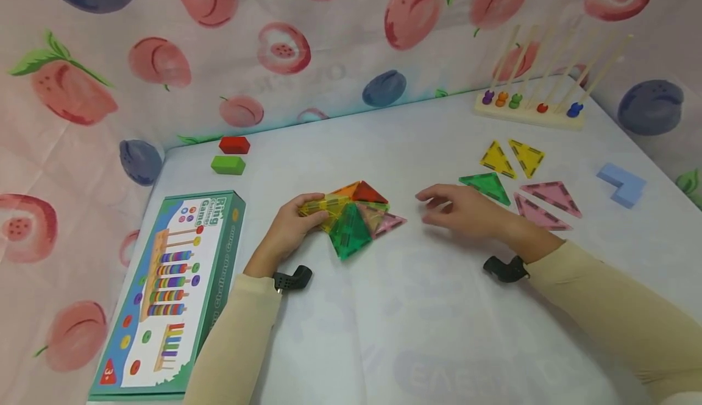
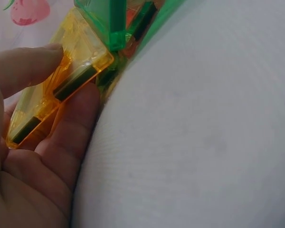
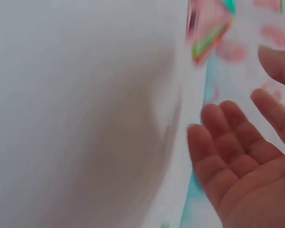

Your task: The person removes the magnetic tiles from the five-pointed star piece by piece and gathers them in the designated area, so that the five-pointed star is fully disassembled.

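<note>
Backdrop: pale fruit-print cloth [image 1: 323, 15] with peaches and dark plums, hanging beyond the fingers of both hands and down the left side.
Tabletop: white tablecloth [image 1: 351, 344] under both hands, faint lettering showing on the side nearer the person than the fingers.
Box: green-edged Ring Challenge Game box [image 1: 219, 259], lying flat to the left of the left fingers.
Sleeves: beige sleeves [image 1: 236, 332], each running back from the fingers, a black wrist device just behind each hand.
Peg rack: pale wooden rack [image 1: 529, 114] with upright rods and a few coloured rings, beyond and to the right of the right fingers.
Right hand: [image 1: 460, 210] released, fingers loosely bent and holding nothing, apart from the tile structure.
Left hand: [image 1: 290, 225] grasping, thumb and fingers pinching a yellow tile of that structure.
Tile structure: translucent magnetic tiles [image 1: 350, 234] in yellow, orange, red, green and pink, between the two hands' fingers.
Loose triangles: green tile [image 1: 488, 187], two pink tiles [image 1: 551, 197] and two yellow tiles [image 1: 528, 156], right of the right fingertips.
Blocks: blue L-shaped block [image 1: 621, 184] farther right; red block [image 1: 234, 145] and green block [image 1: 228, 165] beyond the left fingers.
</note>
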`<action>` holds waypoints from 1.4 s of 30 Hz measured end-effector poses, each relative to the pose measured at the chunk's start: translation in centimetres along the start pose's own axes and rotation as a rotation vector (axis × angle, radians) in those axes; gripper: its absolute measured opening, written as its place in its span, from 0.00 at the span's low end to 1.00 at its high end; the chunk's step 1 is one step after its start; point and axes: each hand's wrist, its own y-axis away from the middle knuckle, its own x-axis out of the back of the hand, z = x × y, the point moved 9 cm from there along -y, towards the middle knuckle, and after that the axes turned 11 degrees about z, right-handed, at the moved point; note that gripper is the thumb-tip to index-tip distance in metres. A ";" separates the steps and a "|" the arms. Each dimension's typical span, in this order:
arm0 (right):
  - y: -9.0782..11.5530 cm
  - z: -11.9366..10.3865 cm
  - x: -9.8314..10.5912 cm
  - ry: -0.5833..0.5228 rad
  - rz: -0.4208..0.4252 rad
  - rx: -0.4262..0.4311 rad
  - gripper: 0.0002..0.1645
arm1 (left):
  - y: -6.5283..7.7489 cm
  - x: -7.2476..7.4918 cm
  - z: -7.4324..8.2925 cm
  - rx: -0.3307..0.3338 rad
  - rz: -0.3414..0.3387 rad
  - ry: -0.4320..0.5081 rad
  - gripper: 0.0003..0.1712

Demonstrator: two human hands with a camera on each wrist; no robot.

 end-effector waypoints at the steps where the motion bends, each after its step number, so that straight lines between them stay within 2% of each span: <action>1: -0.2 -0.6 -0.9 -0.002 -0.027 0.017 0.28 | 0.0 0.0 0.0 0.000 0.001 0.006 0.25; 4: -1.0 -1.9 -3.3 -0.005 -0.080 0.053 0.27 | -0.1 0.0 -0.1 -0.004 0.005 0.015 0.25; 8: -2.0 -3.3 -5.3 -0.006 -0.112 0.106 0.22 | -0.2 0.1 -0.3 -0.010 0.013 0.014 0.24; 11: -2.4 -4.1 -5.9 -0.027 -0.124 0.127 0.18 | -0.2 0.1 -0.3 -0.017 0.011 0.015 0.25; 14: -2.4 -4.2 -5.6 -0.014 -0.112 0.107 0.16 | -0.2 0.0 -0.2 -0.022 0.010 0.018 0.25; 19: -1.3 -3.2 -4.5 0.081 -0.121 0.048 0.16 | -0.2 -0.1 -0.1 -0.039 0.010 -0.002 0.26; 23: 0.3 -1.2 -3.0 0.142 -0.135 -0.012 0.16 | -0.2 -0.1 -0.1 -0.040 0.010 -0.021 0.26; 32: 2.6 4.1 3.2 0.255 -0.011 -0.123 0.16 | -0.2 0.1 -0.3 -0.024 0.020 -0.041 0.26; 36: 3.7 5.4 4.7 0.289 0.011 -0.169 0.23 | -0.1 0.0 -0.2 -0.023 0.014 -0.039 0.26; 42: 4.4 6.1 6.2 0.333 0.104 -0.197 0.26 | 0.0 -0.1 -0.1 -0.031 0.004 -0.026 0.26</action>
